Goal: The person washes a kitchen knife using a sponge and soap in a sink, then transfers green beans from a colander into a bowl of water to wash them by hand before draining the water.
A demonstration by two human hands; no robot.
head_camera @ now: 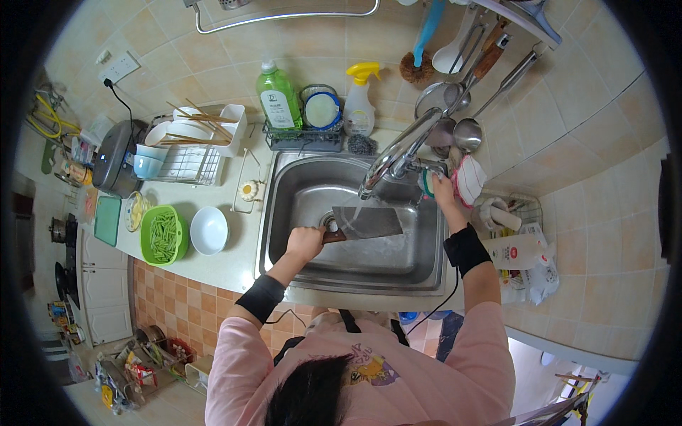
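Note:
My left hand (305, 244) grips the wooden handle of a kitchen cleaver (375, 222) over the stainless steel sink (306, 178). The broad blade points right, lying nearly flat beneath the spout. Water from the chrome faucet (400, 141) runs onto the blade. At the sink's back right corner, beside the faucet base, my right hand (443, 190) has its fingers around a green-edged scrubber (428, 182). A white cloth with red edging (469, 180) hangs just right of that hand.
Left of the sink stand a white bowl (209, 230), a green basket of cut green beans (164, 235) and a dish rack (189, 165). Behind it are a green detergent bottle (278, 98) and a spray bottle (359, 106). Ladles (468, 134) hang at the back right.

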